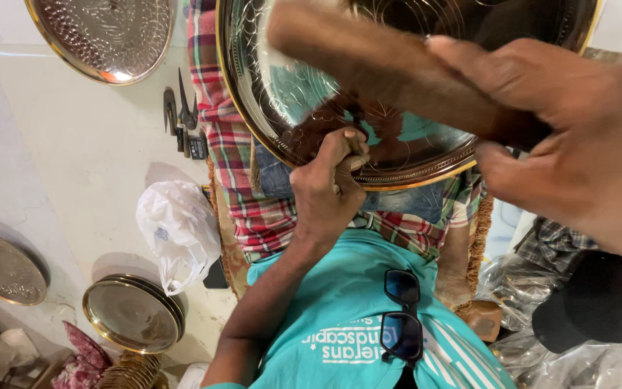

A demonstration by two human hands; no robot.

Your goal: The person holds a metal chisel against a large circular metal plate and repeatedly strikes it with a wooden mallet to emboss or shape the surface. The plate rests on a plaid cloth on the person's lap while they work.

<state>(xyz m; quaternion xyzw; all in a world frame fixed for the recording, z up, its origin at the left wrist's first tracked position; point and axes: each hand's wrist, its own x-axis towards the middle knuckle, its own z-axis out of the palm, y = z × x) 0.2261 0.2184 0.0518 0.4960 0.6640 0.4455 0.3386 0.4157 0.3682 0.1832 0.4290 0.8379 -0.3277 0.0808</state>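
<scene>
Likely a metal-engraving workshop: chased trays (106,36), hand tools (181,115).

We see a crumpled white plastic bag (178,229) lying on the pale floor, left of the checked cloth, with a small blue mark printed on its side. At the lower right we see clear, crinkled plastic bags (541,360) heaped beside a dark cap. We see white printed lettering (350,344) across the teal shirt's chest.
</scene>
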